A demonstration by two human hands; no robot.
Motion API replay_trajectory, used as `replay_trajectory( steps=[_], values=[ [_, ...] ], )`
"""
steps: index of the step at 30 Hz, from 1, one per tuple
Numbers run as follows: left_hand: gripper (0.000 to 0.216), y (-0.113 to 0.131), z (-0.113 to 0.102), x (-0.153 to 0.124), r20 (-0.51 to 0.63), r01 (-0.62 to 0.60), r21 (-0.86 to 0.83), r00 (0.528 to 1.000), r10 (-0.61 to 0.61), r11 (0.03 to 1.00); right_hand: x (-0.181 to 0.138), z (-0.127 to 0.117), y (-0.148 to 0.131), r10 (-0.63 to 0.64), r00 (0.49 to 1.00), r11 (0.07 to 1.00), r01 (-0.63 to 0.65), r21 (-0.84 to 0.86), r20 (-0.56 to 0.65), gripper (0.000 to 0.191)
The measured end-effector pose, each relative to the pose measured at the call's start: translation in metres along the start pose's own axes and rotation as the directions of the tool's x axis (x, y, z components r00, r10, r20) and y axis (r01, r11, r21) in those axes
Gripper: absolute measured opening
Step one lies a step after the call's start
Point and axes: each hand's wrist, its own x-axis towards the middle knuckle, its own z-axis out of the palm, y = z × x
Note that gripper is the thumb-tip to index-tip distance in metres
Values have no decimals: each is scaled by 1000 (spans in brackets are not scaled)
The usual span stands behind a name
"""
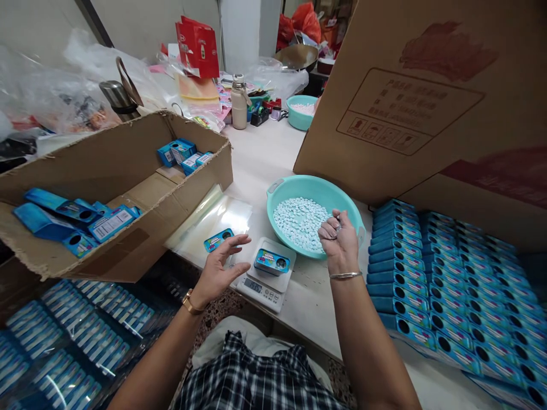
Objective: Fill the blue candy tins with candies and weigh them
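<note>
Currently, blue box (272,261) rests on white scale (273,283), its round window facing up; left hand (222,272) spread, thumb apart from fingers, just left of the box, gripping nothing; right hand (339,236) curled into a fist above the right side of turquoise basin (316,187), contents hidden, cannot tell what is held; pale tablets (297,222) cover much of the basin floor; second box (217,240) lies on clear plastic sleeves (233,213), left of the scale; stacked boxes (395,267) in rows, far right.
</note>
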Motion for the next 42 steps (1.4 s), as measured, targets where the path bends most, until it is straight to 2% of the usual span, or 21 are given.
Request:
replay_trajectory(
  steps=[2, 4, 5, 7, 8, 9, 10, 11, 12, 15, 18, 21, 24, 28, 30, 32, 34, 36, 38, 40, 42],
  values=[
    [54, 3, 4, 1, 38, -20, 70, 999, 17, 997, 3, -2, 3, -82, 997, 988, 82, -132, 3, 27],
    [55, 6, 10, 2, 86, -63, 164, 995, 50, 984, 9, -5, 6, -237, 971, 893, 227, -388, 23, 30],
    [56, 7, 14, 3, 112, -96, 211, 991, 74, 973, 12, -6, 6, -318, 946, 777, 302, -552, 69, 32],
    [58, 8, 21, 6, 156, -159, 285, 981, 119, 945, 17, -11, 5, -386, 892, 414, 394, -821, 234, 33],
    [59, 8, 24, 7, 170, -182, 308, 976, 134, 934, 20, -13, 4, -353, 881, 227, 408, -884, 316, 32],
    [59, 8, 27, 8, 179, -194, 322, 974, 141, 927, 21, -15, 2, -292, 880, 87, 414, -906, 374, 30],
    [59, 7, 29, 10, 181, -197, 330, 973, 143, 923, 21, -16, 0, -232, 885, 7, 417, -909, 405, 30],
    [58, 7, 31, 10, 179, -195, 333, 974, 141, 923, 20, -17, -2, -184, 892, -17, 418, -908, 414, 31],
    [58, 6, 32, 11, 173, -190, 332, 975, 138, 924, 17, -17, -4, -148, 898, -1, 418, -909, 413, 33],
    [57, 4, 32, 11, 143, -170, 332, 981, 128, 928, -3, -10, -6, -65, 897, 138, 442, -886, 437, 36],
    [56, 2, 31, 10, 129, -155, 340, 985, 118, 927, -34, 4, 0, 66, 844, 215, 509, -833, 533, 35],
    [56, 0, 30, 9, 131, -152, 343, 985, 113, 927, -63, 14, 12, 195, 796, 109, 563, -819, 573, 28],
    [56, -2, 30, 8, 132, -142, 343, 986, 102, 929, -78, 16, 22, 249, 794, -6, 574, -819, 555, 25],
    [56, -4, 32, 7, 127, -122, 319, 988, 85, 940, -83, 13, 27, 247, 813, -35, 551, -834, 527, 23],
    [55, -4, 33, 7, 125, -116, 309, 989, 81, 944, -84, 11, 28, 245, 819, -19, 539, -842, 519, 21],
    [55, -5, 34, 7, 120, -113, 301, 989, 80, 947, -85, 9, 29, 242, 811, 76, 531, -844, 532, 22],
    [55, -6, 35, 7, 116, -111, 292, 990, 80, 950, -84, 8, 31, 250, 804, 278, 474, -836, 539, 26],
    [54, -6, 36, 8, 112, -106, 280, 991, 77, 954, -80, 7, 30, 296, 815, 528, 295, -796, 498, 30],
    [54, -7, 37, 8, 109, -101, 269, 991, 74, 958, -73, 7, 26, 358, 828, 715, 54, -697, 431, 32],
    [53, -8, 37, 8, 103, -95, 264, 992, 70, 960, -61, 8, 18, 393, 839, 811, -124, -572, 376, 30],
    [53, -8, 37, 8, 97, -91, 264, 993, 67, 960, -49, 9, 8, 406, 850, 850, -216, -481, 335, 26]
  ],
)
